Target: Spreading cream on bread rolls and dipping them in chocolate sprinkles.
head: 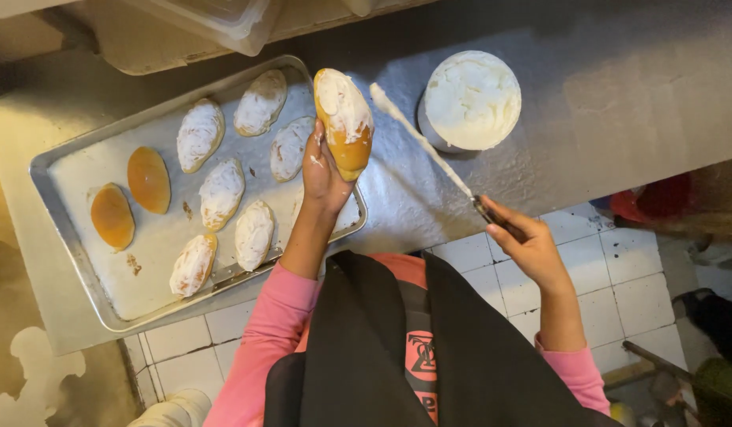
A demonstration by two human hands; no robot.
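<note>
head view looks straight down on a grey metal counter (619, 103). left hand (322, 170) is clenched around the lower end of an oblong golden-brown bun with white cream spread over its top (344, 119), holding it raised over the right end of a rectangular shiny metal baking tray (65, 237). right hand (524, 241) grasps the dark handle of a long thin palette knife smeared with white cream (421, 141); the blade slants up and left, its tip just beside the held bun, though whether it touches cannot be told. round white tub filled with white cream (471, 100) stands on the counter just right of the blade tip. on the tray lie seven cream-topped oblong buns (222, 192) in loose rows and, towards the left end, two plain golden-brown buns (148, 179) without cream. both arms wear pink sleeves (263, 332), with a black apron (358, 356) over the body. white floor tiles (611, 292) show below the counter edge.
</note>
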